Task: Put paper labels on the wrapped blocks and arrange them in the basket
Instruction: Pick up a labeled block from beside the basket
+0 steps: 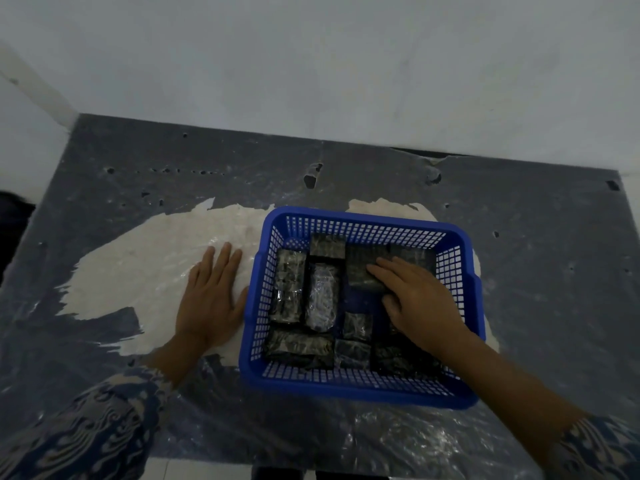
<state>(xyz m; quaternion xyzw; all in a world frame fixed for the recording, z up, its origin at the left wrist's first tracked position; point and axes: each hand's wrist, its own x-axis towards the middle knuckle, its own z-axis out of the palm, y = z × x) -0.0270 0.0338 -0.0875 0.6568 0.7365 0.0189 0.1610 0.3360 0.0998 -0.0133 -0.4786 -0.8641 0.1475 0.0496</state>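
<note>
A blue plastic basket (pixel 464 271) stands on the table right of centre. Inside it lie several dark blocks wrapped in clear film, among them one upright pair at the left (pixel 289 287) and a shiny one (pixel 322 296) beside it. My right hand (pixel 419 303) reaches into the basket from the right, its fingers wrapped over a large wrapped block (pixel 360 268) near the back. My left hand (pixel 209 296) lies flat, fingers apart, on the table just left of the basket's wall. No paper labels show on the blocks.
The table (pixel 138 161) is covered by a dark grey sheet with a worn pale patch (pixel 145 268) and clear plastic film. A white wall rises behind. Patterned blue sleeves show at the bottom corners.
</note>
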